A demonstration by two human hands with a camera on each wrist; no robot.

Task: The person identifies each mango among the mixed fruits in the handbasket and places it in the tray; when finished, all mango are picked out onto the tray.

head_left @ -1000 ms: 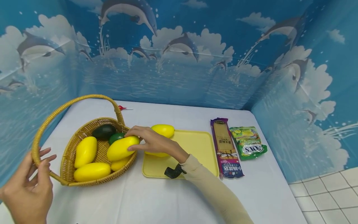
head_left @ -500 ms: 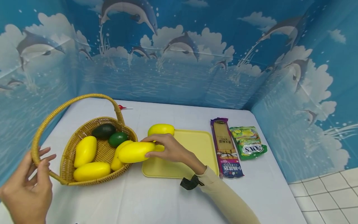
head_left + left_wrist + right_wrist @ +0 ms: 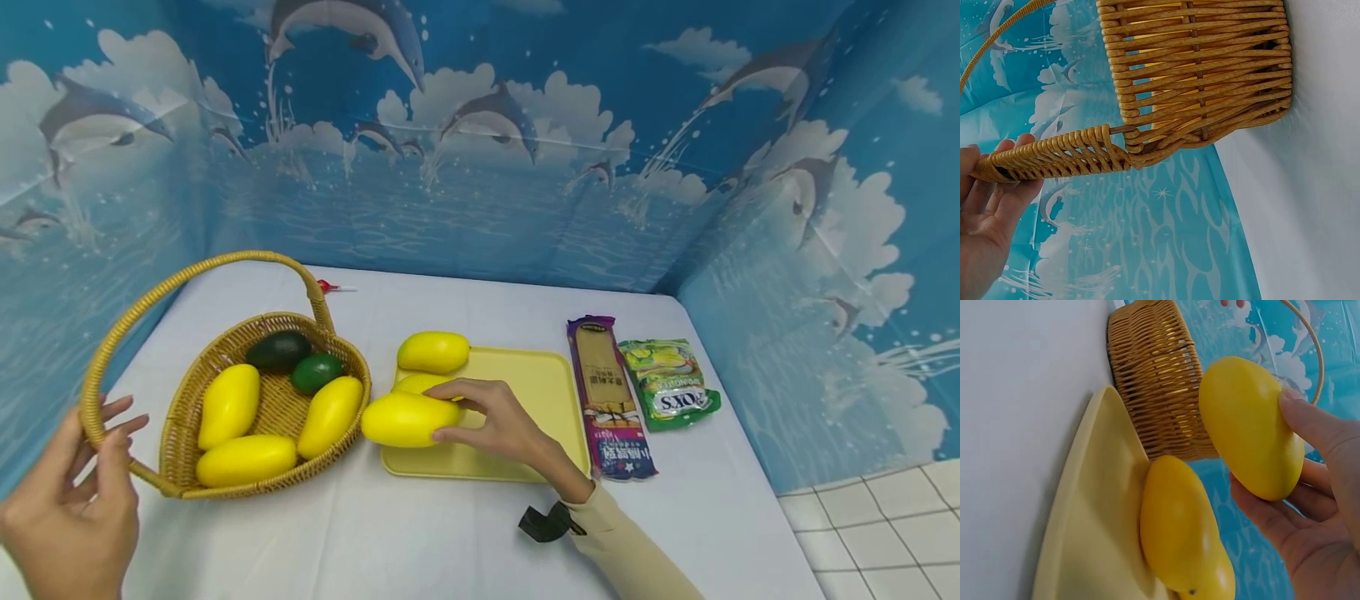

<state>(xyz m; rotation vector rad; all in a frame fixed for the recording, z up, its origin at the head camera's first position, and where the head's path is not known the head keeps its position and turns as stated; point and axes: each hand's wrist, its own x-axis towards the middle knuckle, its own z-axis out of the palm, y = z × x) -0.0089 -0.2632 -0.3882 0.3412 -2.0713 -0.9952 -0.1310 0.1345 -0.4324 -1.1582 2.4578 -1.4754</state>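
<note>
Head view: purple packet (image 3: 604,375) shows PASTA upside down plus Chinese characters; green packet (image 3: 667,379) shows OX'S, also upside down, small print unreadable. Right hand (image 3: 498,421) grips smooth, glossy yellow mango (image 3: 405,420) over left edge of yellow tray (image 3: 536,400). Left hand (image 3: 78,508) holds basket handle (image 3: 138,312). Tray's nearer mango (image 3: 415,383) partly hidden by held one. Left wrist view crops basket (image 3: 1204,75) at top, contents only yellow glimpses.

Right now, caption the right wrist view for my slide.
Right hand holding a yellow mango near a tray, wicker basket behind.
</note>
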